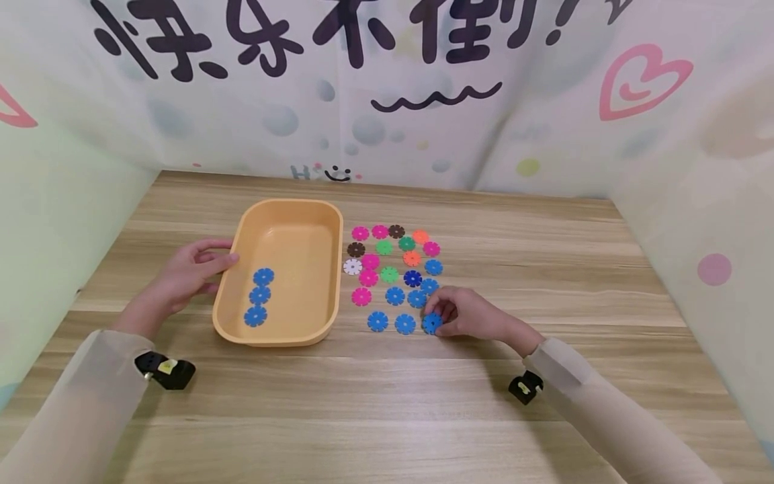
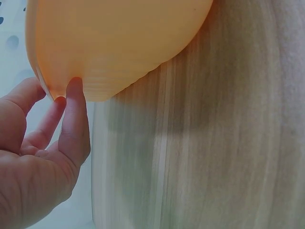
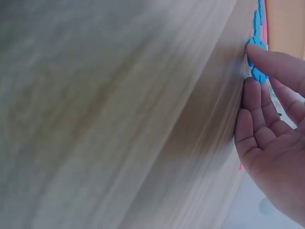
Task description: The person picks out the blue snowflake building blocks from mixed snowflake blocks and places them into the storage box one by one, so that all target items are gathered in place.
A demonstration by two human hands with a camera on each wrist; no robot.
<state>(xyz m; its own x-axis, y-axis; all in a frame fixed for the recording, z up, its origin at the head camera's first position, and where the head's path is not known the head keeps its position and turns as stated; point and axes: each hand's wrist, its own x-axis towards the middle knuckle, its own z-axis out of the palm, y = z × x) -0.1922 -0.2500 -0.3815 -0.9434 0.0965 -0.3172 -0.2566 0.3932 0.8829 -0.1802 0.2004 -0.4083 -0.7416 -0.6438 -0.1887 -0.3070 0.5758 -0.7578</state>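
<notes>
Pinching a blue disc (image 1: 429, 325), the right hand (image 1: 469, 314) is at the near right corner of the loose discs (image 1: 389, 274) on the worktop (image 1: 423, 410), while the left hand (image 1: 189, 274) grips the left rim of the orange tray (image 1: 304, 259). The tray lies left of the right hand, past those discs, its long axis running away from the person; three blue discs (image 1: 260, 295) line up inside.

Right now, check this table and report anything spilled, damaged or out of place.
Nothing stands out: the orange tray looks whole, three blue discs lie inside, and the other discs are grouped beside it.
</notes>
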